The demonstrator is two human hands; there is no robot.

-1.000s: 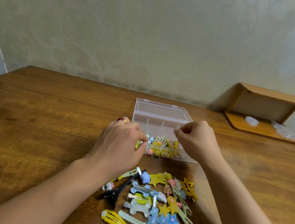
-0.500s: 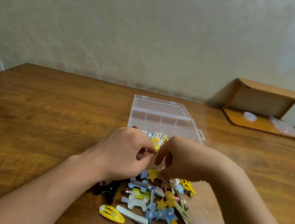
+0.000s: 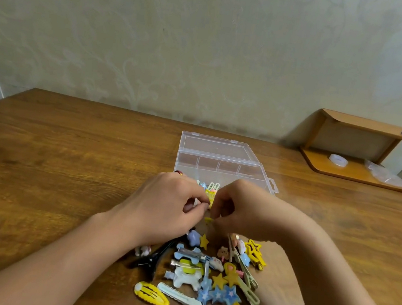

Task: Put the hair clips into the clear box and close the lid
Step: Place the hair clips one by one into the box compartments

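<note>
Both hands, left hand [image 3: 169, 207] and right hand [image 3: 241, 209], pinch a small yellow clip [image 3: 208, 220] just before the clear box [image 3: 218, 165], lid open, few clips inside, while most hair clips [image 3: 205, 279] remain on the table [image 3: 64, 159].

Head cam, close, angled fwd/down over table [image 3: 64, 159].

No readable text, labels, brands or numbers anywhere.
</note>
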